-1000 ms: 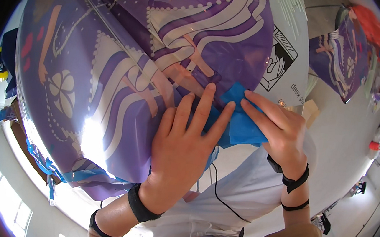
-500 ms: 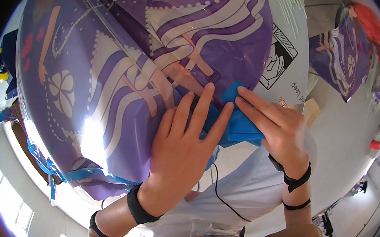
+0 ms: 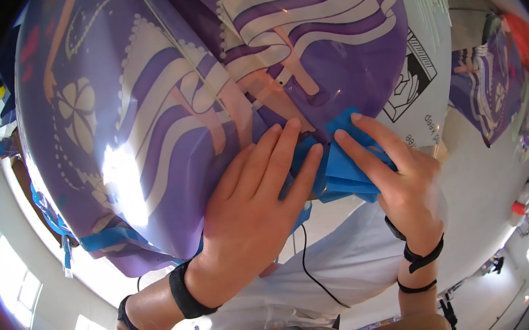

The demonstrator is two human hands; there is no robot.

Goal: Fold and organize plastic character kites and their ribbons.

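Left hand (image 3: 249, 195): fingers are lying long and slightly spread, pressing flat at the near edge of the purple printed sheet (image 3: 360, 66); thumb is hiding, so cannot tell if this grip is pinching anything. Right hand (image 3: 412, 182): 2 fingers are stretching over the crinkled blue sheet (image 3: 343, 169), parting a little; thumb is staying out of view, so cannot tell if that grip is closing on an edge. Blue sheet is sitting mostly between the hands, bunching at the purple sheet's near right corner. For doing this well, I'm judging that the left hand should be bearing down evenly while the right is spreading folds outward with light fingertips, since the thin material is probably creasing easily. Glossy purple sheet is bulging and throwing glare; what is carrying it is hiding, so cannot tell if it's a desk. White panel (image 3: 444, 52) with a black-and-white drawing is lying right beside it. Black cable (image 3: 306, 264) is trailing over white trousers (image 3: 345, 249) below. Farther right, another purple printed piece (image 3: 492, 85) is resting near a red bag (image 3: 527, 47); pale floor (image 3: 478, 198) is spreading beyond. At lower left, a bright window (image 3: 13, 262) is lighting the room.
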